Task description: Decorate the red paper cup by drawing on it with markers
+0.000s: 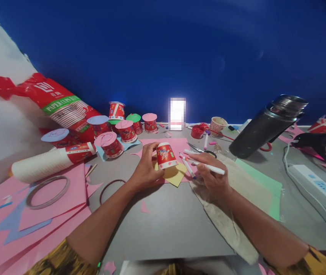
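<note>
Near the middle of the table, my left hand (147, 170) is wrapped round a red and white patterned paper cup (166, 156), which is held upside down and slightly tilted. Beneath the cup lie a yellow paper piece (175, 176) and a pink sheet (177, 143). To the right of the cup, my right hand (213, 172) grips a white marker (208, 165) with a red tip that points toward the cup without touching it. Another marker (189, 169) lies on the paper between my hands. Scissors (198, 148) rest just behind my right hand.
Several paper-topped cups (110, 145) stand at the back left, beside a red cup package (65, 103). Pink sheets (51, 221) and a tape ring (48, 192) lie left. A black flask (266, 126), beige cloth (231, 214), green sheet (266, 187) and power strip (317, 187) are right.
</note>
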Motion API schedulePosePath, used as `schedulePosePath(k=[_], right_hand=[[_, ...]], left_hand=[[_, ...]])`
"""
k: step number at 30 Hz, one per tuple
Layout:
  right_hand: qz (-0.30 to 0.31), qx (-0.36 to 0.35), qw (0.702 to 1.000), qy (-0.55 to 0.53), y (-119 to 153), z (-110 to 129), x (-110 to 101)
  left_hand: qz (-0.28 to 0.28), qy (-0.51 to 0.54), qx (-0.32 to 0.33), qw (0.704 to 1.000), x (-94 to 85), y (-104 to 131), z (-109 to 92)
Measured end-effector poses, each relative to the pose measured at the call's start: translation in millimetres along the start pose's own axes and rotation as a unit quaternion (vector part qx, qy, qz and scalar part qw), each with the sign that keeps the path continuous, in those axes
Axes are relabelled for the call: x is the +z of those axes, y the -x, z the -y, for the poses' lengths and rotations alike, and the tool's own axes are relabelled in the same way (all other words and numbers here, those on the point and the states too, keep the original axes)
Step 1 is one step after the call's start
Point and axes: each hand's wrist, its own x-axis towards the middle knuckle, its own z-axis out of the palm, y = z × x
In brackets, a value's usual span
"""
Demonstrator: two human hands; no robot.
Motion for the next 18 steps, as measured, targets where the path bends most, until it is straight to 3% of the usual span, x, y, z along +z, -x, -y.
schedulePosePath(k=[5, 18], right_hand=[[-0.035, 0.086, 0.995, -0.021, 0, 14, 5], [0.005, 0.064, 0.998, -0.013, -6, 20, 5]], left_hand=[[-0.002, -0.047, 0.032, 0.998, 0.5, 1, 1], [0.001, -0.056, 0.038, 0.998, 2.0, 3, -1]])
